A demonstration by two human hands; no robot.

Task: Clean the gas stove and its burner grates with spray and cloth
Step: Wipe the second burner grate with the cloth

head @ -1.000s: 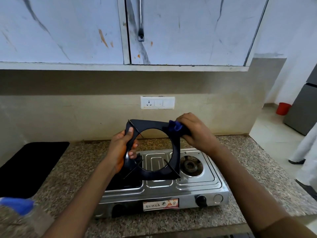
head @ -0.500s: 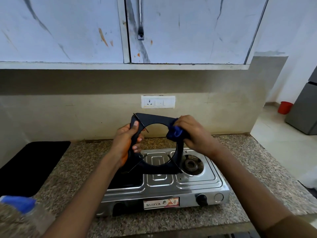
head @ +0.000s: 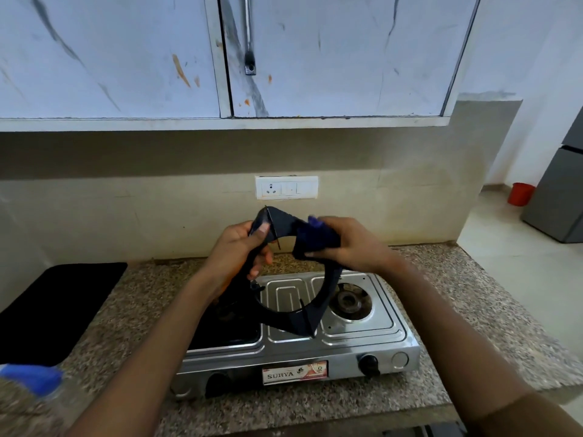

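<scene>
Burner grate [head: 285, 305] held up in the air above the gas stove [head: 362, 348], tilted, lower corner hanging just over the stove's middle panel, apart from it. Left hand [head: 235, 252] gripping the grate's left side, thumb on the front face, fingers curled behind. Right hand [head: 345, 244] pinching a blue cloth [head: 310, 236] against the grate's upper right rim, fingers wrapped over the top. Right burner [head: 348, 301] bare and uncovered; left burner well dark, mostly hidden by the left forearm. Stove sits on the granite counter [head: 448, 298], front edge near the counter's front lip, back edge near the wall. Free counter right of the stove up to the counter's end. Black mat [head: 53, 307] on the left, apart from the stove. Spray bottle [head: 38, 386] at the near left corner, blurred. Cabinets [head: 331, 58] overhang above; socket plate [head: 286, 187] on the wall just behind the grate's top.
</scene>
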